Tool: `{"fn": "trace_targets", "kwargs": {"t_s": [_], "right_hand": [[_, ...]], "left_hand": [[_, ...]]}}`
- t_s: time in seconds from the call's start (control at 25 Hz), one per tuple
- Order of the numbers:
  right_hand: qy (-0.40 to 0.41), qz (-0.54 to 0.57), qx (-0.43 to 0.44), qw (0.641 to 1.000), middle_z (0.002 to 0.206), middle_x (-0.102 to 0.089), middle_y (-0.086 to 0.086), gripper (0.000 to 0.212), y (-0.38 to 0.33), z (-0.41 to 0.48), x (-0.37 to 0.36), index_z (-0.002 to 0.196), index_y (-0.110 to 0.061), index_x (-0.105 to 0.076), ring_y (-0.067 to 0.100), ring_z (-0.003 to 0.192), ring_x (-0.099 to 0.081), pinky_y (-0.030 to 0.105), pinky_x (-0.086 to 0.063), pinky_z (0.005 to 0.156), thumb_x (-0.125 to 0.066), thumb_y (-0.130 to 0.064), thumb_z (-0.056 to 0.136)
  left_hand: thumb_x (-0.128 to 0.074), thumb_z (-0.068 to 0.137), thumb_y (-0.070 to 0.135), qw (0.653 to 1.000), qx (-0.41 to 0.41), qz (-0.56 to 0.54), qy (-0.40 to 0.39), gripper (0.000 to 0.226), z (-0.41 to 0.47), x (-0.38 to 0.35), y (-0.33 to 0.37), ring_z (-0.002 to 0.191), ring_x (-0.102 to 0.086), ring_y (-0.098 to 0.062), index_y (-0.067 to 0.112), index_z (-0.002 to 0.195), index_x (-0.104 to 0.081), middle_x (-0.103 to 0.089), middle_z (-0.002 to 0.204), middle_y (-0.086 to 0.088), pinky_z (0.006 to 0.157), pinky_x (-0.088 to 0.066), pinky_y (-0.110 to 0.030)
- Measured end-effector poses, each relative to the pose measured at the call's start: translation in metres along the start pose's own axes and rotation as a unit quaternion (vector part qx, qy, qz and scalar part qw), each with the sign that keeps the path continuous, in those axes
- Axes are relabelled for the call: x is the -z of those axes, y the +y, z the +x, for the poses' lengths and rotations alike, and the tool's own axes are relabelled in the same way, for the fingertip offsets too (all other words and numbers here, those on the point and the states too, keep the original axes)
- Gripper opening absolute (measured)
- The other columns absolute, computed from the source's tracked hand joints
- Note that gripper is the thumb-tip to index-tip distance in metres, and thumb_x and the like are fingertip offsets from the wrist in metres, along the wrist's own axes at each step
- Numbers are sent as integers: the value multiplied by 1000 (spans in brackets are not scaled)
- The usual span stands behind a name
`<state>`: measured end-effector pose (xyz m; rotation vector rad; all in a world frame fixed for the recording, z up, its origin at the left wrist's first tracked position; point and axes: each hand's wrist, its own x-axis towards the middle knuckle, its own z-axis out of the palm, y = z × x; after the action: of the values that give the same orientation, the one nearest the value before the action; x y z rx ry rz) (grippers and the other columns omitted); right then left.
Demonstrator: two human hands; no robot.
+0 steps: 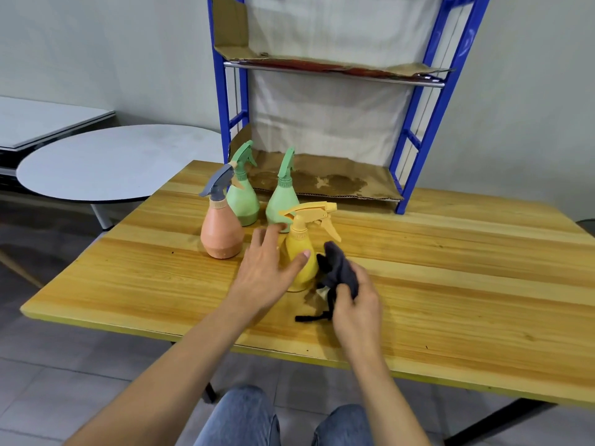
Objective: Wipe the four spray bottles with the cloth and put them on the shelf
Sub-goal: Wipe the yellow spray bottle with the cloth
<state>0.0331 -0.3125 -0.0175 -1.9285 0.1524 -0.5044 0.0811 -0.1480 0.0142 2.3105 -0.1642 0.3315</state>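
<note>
Cloth (341,272), dark, clutched in R hand (357,307); L hand (264,272) spread, thumb by yellow bottle (300,244) on wood table (450,268).

A wooden table (450,284) with a yellow edge is filling the middle of the room, standing on black legs (502,420). To its left a grey round table (112,162) is resting on a white leg (101,217), its rim passing behind the wooden top's far left corner. Beyond it a pale slab (42,117) is lying by the wall (112,59), which is running plain and pale behind everything. Grey tiles are covering the floor (64,381) under soft, even light.
</note>
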Motion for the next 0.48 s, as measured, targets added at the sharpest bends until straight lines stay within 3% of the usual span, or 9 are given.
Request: {"fn": "trace_targets", "kwargs": {"t_s": [0.12,0.24,0.32,0.48], "right_hand": [[94,98,-25,990,113,-67,-9,36,-19,22,19,127,-24,-59,8,105,-61,27,-47,94,-51,-5,96],[45,178,30,983,111,-66,-15,32,-48,43,20,128,-23,-57,-4,100,-60,13,-46,85,-49,-9,101],[-41,150,57,986,123,-64,-13,35,-56,49,5,136,-27,-52,-2,113,-58,15,-46,94,-48,-17,103],[-55,-5,143,988,121,-59,-6,31,-42,53,-9,134,-26,-46,10,112,-56,34,-48,95,-45,-33,104]], "left_hand": [[-60,98,45,996,-59,-21,-59,57,9,10,-9,129,-52,-19,22,147,-43,-54,142,1,110,-45,-43],[-59,98,46,995,-67,-41,-67,55,6,10,-13,126,-56,-15,24,146,-45,-58,139,5,105,-51,-46],[-61,96,42,994,-75,-53,-53,51,4,9,-12,122,-59,-14,25,143,-48,-61,134,4,102,-53,-46],[-62,98,39,995,-76,-43,-39,52,1,4,-8,119,-58,-16,24,145,-47,-61,131,3,101,-51,-45]]}}
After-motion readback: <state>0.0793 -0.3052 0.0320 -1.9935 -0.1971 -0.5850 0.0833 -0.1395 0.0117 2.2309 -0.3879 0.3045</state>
